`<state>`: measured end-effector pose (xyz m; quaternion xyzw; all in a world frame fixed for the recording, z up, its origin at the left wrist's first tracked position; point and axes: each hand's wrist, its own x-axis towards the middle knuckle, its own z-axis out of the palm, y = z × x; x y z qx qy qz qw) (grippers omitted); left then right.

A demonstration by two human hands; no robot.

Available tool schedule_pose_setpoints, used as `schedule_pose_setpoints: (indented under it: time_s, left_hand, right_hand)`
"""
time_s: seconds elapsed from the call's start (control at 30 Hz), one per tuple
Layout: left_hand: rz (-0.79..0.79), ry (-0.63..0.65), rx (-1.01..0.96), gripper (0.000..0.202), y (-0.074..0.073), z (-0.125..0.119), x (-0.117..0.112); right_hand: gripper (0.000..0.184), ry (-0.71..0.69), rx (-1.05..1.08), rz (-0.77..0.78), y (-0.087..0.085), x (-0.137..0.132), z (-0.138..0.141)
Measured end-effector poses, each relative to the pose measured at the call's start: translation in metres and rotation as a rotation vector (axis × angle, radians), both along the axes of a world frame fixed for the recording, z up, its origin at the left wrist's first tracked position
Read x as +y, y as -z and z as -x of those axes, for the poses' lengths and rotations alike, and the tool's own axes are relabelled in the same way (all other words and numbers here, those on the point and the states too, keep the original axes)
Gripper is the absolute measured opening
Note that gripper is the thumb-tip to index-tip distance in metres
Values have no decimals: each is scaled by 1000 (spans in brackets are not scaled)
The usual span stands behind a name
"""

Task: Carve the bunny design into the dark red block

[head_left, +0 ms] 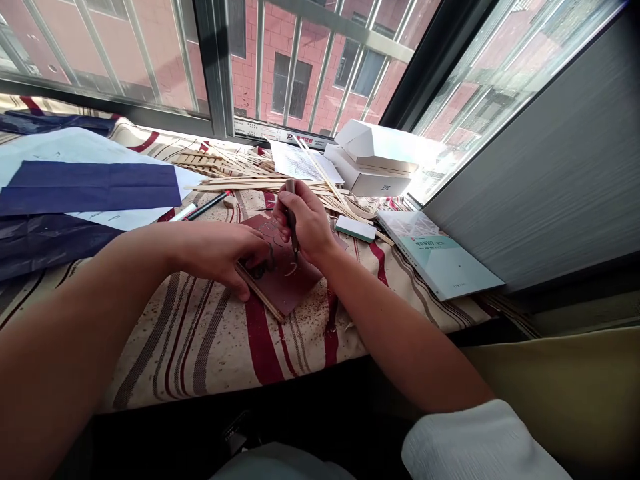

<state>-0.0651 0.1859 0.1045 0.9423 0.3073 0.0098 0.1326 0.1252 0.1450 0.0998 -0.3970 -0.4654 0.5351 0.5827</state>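
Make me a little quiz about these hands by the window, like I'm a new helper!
1. Does the left hand or the right hand hold the small dark carving tool?
2. True or false: the white cardboard box marked ZTE stands near the window.
3. What lies under the hands?
A. A dark red square pad
B. A pale green book
C. A sheet of dark blue paper

Key:
1. The right hand
2. True
3. A
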Motion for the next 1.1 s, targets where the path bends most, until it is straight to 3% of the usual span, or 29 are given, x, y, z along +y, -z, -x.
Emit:
schedule_pose_setpoints:
  time_s: [0.1, 0.23, 0.33, 0.47, 0.67, 0.87, 0.93, 1.1]
  left_hand:
    - [165, 119, 106, 31, -7, -6, -2]
    - [161, 91, 158, 23, -10, -10, -1]
    - [179, 70, 164, 20, -8, -4, 4]
    - [167, 27, 114, 32, -3, 5, 15]
    - [221, 87, 123, 34, -9, 5, 20]
    - [199, 74, 133, 43, -9, 1, 18]
    - [189, 74, 139, 45, -7, 0, 19]
    - [118, 77, 142, 51, -3, -1, 25]
  right_hand:
    - [33, -13, 28, 19, -3, 1, -2]
    - [47, 10, 35, 49, -4, 2, -3]
    - [48, 78, 31, 61, -4, 2, -3]
    - [45, 49, 50, 53, -3, 5, -3]
    - [51, -11, 92, 65, 2, 9, -1]
    - [53, 50, 115, 49, 13, 14, 6]
    - [54, 13, 103, 74, 13, 16, 6]
    - [61, -228, 29, 191, 8, 21, 6]
